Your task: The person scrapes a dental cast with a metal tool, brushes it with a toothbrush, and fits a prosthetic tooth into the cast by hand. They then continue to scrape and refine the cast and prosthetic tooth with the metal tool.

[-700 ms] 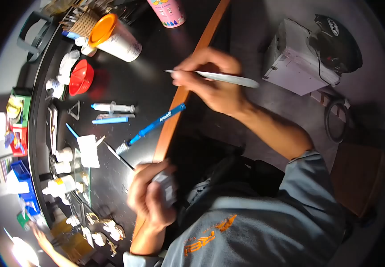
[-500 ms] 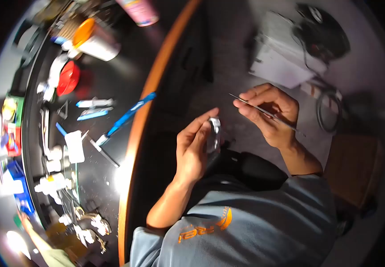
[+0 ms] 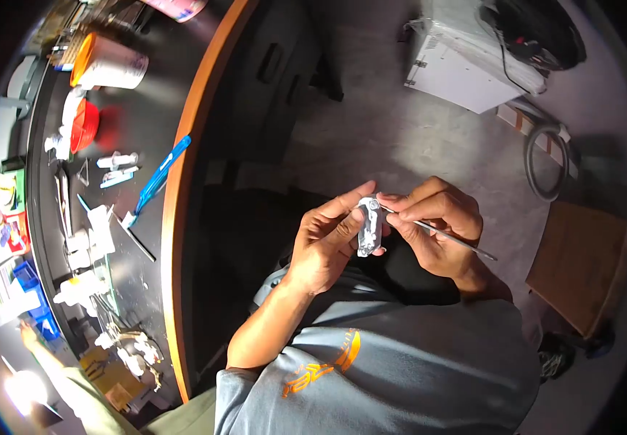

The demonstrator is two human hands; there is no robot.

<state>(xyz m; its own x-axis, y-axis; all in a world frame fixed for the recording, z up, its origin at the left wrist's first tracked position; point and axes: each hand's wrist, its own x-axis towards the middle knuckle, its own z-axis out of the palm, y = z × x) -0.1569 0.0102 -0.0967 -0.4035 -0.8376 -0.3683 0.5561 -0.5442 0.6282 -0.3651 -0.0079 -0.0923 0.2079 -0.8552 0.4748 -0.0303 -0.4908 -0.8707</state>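
A small clear and whitish object (image 3: 368,233) is pinched between the thumb and fingers of my left hand (image 3: 326,243). My right hand (image 3: 440,225) grips a thin metal tool (image 3: 455,238) like a pen. The tip of this tool meets the upper end of the clear object, close to my left fingertips; exact contact is hidden by the fingers. Both hands are held over my lap, to the right of the table edge.
A black table (image 3: 147,123) with an orange edge bears a blue-handled brush (image 3: 160,177), a red bowl (image 3: 85,125) and a white tub (image 3: 114,65). Another person's arm (image 3: 56,370) reaches in at lower left. A cardboard box (image 3: 578,264) lies at right.
My hands have come together, and the tool's tip has moved left to the clear object. The view has shifted, so the table appears further left. The object now faces the camera more.
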